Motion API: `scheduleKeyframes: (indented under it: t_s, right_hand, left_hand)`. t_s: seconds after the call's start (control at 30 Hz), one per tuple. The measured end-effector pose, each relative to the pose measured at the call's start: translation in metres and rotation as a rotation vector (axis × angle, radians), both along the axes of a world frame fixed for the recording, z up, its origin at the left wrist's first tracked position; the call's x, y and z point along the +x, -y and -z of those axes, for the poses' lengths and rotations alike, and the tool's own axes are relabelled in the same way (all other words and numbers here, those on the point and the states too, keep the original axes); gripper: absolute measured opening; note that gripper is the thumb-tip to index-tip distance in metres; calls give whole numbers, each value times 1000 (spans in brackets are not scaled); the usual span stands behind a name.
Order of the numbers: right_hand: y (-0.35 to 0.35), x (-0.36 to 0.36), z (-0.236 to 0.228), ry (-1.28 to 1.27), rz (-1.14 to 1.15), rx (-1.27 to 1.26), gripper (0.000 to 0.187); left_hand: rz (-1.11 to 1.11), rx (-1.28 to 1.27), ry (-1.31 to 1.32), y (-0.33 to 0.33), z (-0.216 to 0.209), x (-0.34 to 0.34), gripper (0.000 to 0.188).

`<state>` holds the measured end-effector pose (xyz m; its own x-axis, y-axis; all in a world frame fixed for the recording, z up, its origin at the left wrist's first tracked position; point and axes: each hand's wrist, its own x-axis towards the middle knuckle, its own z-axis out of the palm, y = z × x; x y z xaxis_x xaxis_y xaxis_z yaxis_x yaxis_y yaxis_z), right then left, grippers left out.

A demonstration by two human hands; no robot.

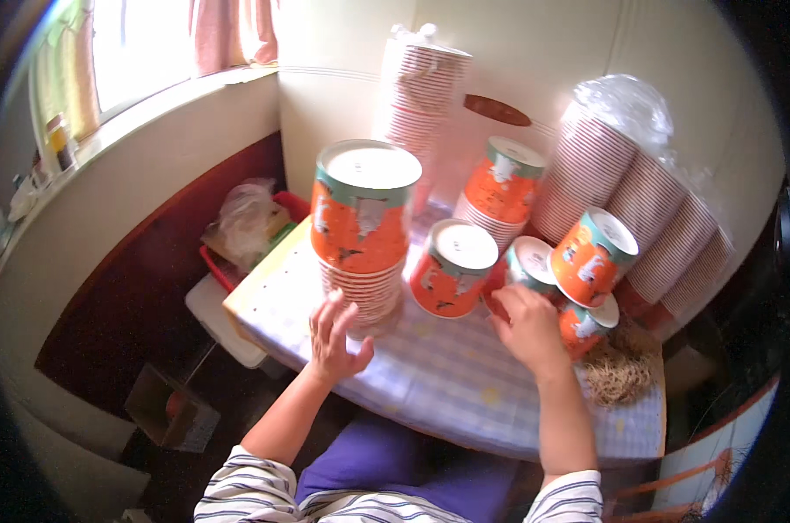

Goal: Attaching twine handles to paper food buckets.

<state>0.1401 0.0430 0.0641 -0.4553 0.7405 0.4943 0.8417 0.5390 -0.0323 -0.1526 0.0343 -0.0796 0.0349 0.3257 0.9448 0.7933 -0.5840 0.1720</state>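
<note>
A tall stack of upturned paper tubs [360, 231], orange with a green band and white base, stands on the table. My left hand [332, 344] is beside the stack's lower rims, fingers spread. To the right, one upturned paper tub [452, 275] stands alone. My right hand [527, 324] has its fingers curled at the lower side of a green-and-orange paper tub [533, 259]; the fingertips are partly hidden. Right of that hand, a tilted paper tub [591, 261] rests above another paper tub [582, 329]. Behind them rises a shorter stack of paper tubs [502, 183].
Bagged stacks of paper tubs [665, 209] lean on the wall at right, and a tall bagged stack [425, 87] stands at the back. Shredded straw-coloured filler [620, 375] lies on the checked tablecloth [430, 370]. A red basket [295, 207] holds plastic bags beside the table.
</note>
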Motion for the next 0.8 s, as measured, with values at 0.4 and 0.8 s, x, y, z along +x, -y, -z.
scheduleKeyframes:
  t_s: [0.4,0.8]
  right_hand:
    - [0,98,-28,-453,352,289,31]
    - [-53,160,-37,-185,238,333,32]
  left_hand:
    - [702,-326,-105,-18,10,140,20]
    - [604,-614,68,-23,21,141,17]
